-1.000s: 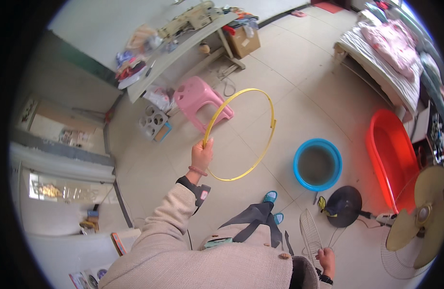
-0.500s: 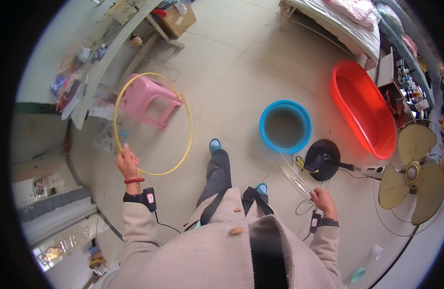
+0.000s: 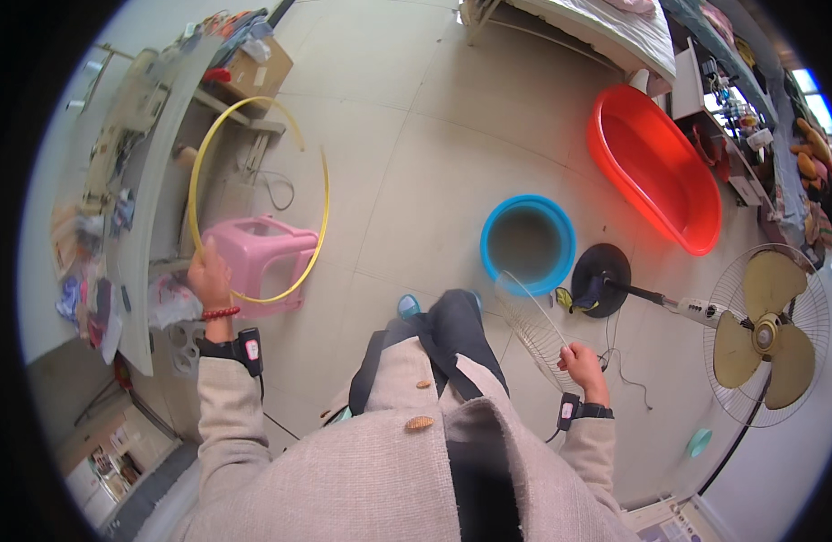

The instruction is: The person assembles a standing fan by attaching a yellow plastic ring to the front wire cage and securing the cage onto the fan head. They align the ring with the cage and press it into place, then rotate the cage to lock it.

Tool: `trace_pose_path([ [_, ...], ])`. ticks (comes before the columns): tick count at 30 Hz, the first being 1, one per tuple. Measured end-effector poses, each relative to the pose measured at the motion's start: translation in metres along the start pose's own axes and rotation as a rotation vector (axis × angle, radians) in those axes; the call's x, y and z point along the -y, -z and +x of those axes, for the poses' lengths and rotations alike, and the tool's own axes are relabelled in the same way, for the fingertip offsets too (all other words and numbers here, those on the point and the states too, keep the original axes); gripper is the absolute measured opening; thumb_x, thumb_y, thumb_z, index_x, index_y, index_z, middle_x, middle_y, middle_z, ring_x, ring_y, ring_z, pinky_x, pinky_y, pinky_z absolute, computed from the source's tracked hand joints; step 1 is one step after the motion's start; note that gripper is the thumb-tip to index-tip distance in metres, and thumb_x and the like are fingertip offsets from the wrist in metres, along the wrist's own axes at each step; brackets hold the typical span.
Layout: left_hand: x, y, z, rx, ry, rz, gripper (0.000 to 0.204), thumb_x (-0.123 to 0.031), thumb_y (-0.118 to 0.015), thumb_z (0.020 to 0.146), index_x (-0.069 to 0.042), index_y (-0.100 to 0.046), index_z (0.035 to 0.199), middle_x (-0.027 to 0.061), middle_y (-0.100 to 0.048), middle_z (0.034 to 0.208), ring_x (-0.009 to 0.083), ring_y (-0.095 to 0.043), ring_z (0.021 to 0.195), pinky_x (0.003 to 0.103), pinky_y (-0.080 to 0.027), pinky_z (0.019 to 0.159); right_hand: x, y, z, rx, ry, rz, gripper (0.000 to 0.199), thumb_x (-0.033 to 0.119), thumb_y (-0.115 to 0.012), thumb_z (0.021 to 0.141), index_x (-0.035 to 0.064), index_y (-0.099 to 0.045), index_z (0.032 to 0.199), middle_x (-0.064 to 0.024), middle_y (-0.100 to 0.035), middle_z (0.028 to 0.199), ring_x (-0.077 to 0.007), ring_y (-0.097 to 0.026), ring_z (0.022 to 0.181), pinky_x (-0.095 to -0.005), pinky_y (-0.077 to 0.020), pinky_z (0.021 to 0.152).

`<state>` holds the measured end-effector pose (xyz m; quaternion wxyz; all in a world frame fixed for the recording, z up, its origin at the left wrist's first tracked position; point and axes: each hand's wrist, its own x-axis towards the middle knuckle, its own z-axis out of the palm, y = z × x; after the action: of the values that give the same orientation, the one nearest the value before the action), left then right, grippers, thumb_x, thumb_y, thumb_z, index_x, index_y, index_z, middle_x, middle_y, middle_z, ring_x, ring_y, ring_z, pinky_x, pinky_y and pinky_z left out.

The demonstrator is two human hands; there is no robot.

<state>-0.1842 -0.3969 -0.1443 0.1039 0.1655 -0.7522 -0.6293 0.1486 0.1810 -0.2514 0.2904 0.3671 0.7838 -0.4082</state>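
My left hand (image 3: 210,275) is closed round the lower left of a thin yellow hoop (image 3: 196,172), which looks like a fan guard ring. A gap shows at the hoop's upper right. Behind the hoop stands a pink plastic stool (image 3: 244,255). My right hand (image 3: 583,366) grips the rim of a round wire fan grille (image 3: 530,332), seen nearly edge-on and tilted. The grille's far end overlaps the near rim of a blue basin (image 3: 490,264) of murky water. On the right, a stand fan (image 3: 766,336) has its tan blades exposed, with a wire guard behind them.
The fan's black round base (image 3: 600,266) has a dark and yellow cloth (image 3: 579,298) beside it. A red oval tub (image 3: 655,167) lies beyond, near a bed (image 3: 606,29). A cluttered table (image 3: 163,154) runs along the left. A loose cable (image 3: 635,384) trails over the floor.
The stool and table now sit lower in view, as my body has turned left and moved. Both hands keep their holds. The gap in the hoop now shows.
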Motion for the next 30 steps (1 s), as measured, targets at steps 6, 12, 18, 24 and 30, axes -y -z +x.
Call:
trace_pose_path([
  [6, -0.005, -0.141, 0.092, 0.230, -0.070, 0.024, 0.028, -0.024, -0.057, 0.093, -0.012, -0.046, 0.070, -0.0071, -0.036, 0.051, 0.0022, -0.032, 0.041, 0.021, -0.026, 0.038, 0.021, 0.006, 0.035, -0.023, -0.092, 0.240, 0.027, 0.021, -0.050, 0.091, -0.0023, -0.060, 0.081, -0.0112, -0.066, 0.068, -0.0187, -0.066, 0.062, -0.0312, -0.0507, 0.061],
  [12, -0.059, -0.296, 0.173, 0.408, -0.118, 0.040, 0.026, -0.025, -0.055, 0.095, -0.012, -0.049, 0.073, -0.0066, -0.035, 0.052, 0.0025, -0.030, 0.041, 0.020, -0.024, 0.037, 0.065, 0.024, 0.139, -0.082, -0.076, 0.223, 0.028, 0.021, -0.050, 0.091, -0.0028, -0.059, 0.079, -0.0119, -0.065, 0.070, -0.0191, -0.064, 0.061, -0.0326, -0.0515, 0.059],
  [18, -0.109, -0.436, 0.252, 0.605, -0.158, 0.036, 0.030, -0.028, -0.053, 0.096, -0.012, -0.049, 0.071, -0.0053, -0.036, 0.050, 0.0032, -0.030, 0.039, 0.020, -0.025, 0.036, 0.152, 0.076, 0.202, -0.317, -0.033, -0.013, 0.028, 0.027, -0.054, 0.088, 0.0009, -0.060, 0.082, -0.0160, -0.064, 0.074, -0.0320, -0.062, 0.068, -0.0403, -0.0479, 0.063],
  [24, -0.111, -0.595, 0.279, 0.940, -0.126, 0.151, 0.032, -0.031, -0.050, 0.097, -0.012, -0.048, 0.072, -0.0029, -0.042, 0.050, 0.0045, -0.038, 0.038, 0.019, -0.029, 0.035, 0.234, 0.185, 0.217, -0.494, 0.021, 0.320, 0.027, 0.027, -0.056, 0.089, 0.0014, -0.059, 0.080, -0.0181, -0.061, 0.072, -0.0360, -0.059, 0.068, -0.0407, -0.0455, 0.060],
  [30, -0.092, -0.803, 0.290, 1.300, -0.019, 0.369, 0.018, -0.024, -0.055, 0.095, -0.009, -0.057, 0.085, -0.0033, -0.055, 0.067, 0.0006, -0.043, 0.051, 0.016, -0.031, 0.041, 0.306, 0.306, 0.312, -0.759, 0.168, 0.399, 0.031, 0.028, -0.058, 0.089, 0.0036, -0.057, 0.070, -0.0176, -0.056, 0.063, -0.0372, -0.055, 0.059, -0.0405, -0.0430, 0.053],
])
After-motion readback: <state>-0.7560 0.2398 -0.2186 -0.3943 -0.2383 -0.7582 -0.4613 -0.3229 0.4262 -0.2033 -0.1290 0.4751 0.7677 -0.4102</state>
